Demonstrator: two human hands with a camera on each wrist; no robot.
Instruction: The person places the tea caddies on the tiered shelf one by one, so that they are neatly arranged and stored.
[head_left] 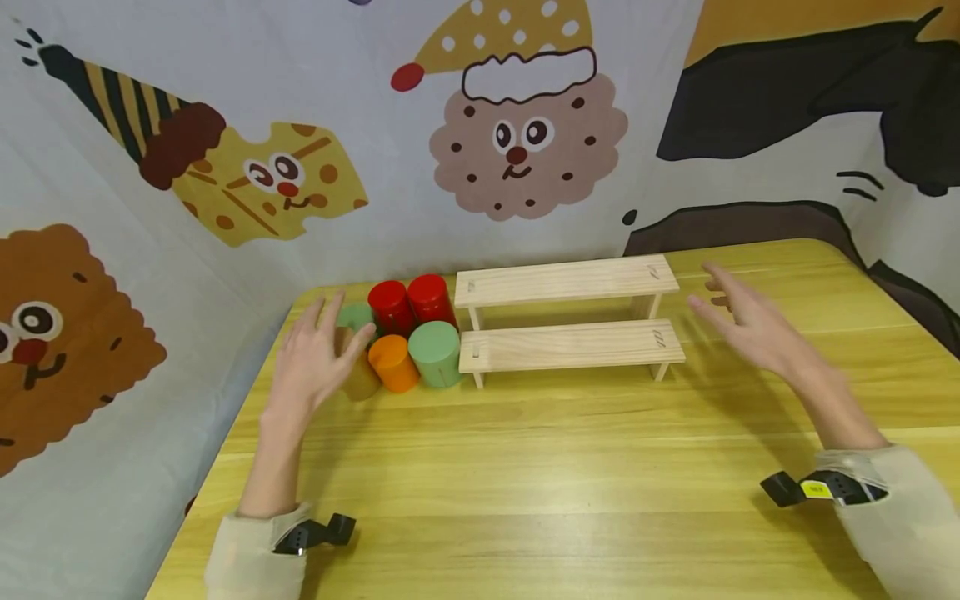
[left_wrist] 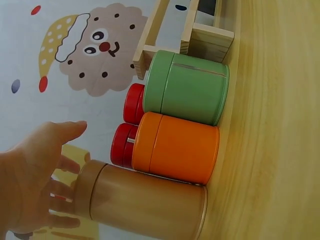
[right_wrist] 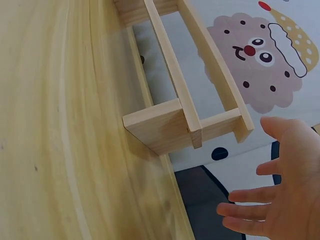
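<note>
Biggest thing here is the cartoon-print backdrop [head_left: 375, 75], standing beyond both hands. The wooden table [head_left: 525, 467] spreads out underneath them. A pale stepped shelf [head_left: 570, 346] sits between the hands, its end closer to the right one.

The right hand [head_left: 753, 325] is spread pretty wide, thumb and fingers apart, just off that end of the shelf. The left hand [head_left: 309, 358] is wide too, fingers loosely splayed up by the canister lids; honestly can't tell if it's touching one.

Nearest to it is the brown canister [left_wrist: 145, 200], partly tucked behind its thumb in the head view. Going right from that hand you get the orange canister [head_left: 394, 362], then the front green canister [head_left: 437, 350], right by the shelf's left end. The two red canisters [head_left: 391, 302] stand behind those two. A back green canister [head_left: 356, 315] just peeks out past the left thumb.

Smallest bits: a black wrist camera [head_left: 341, 529] at each cuff, just below the hand.
</note>
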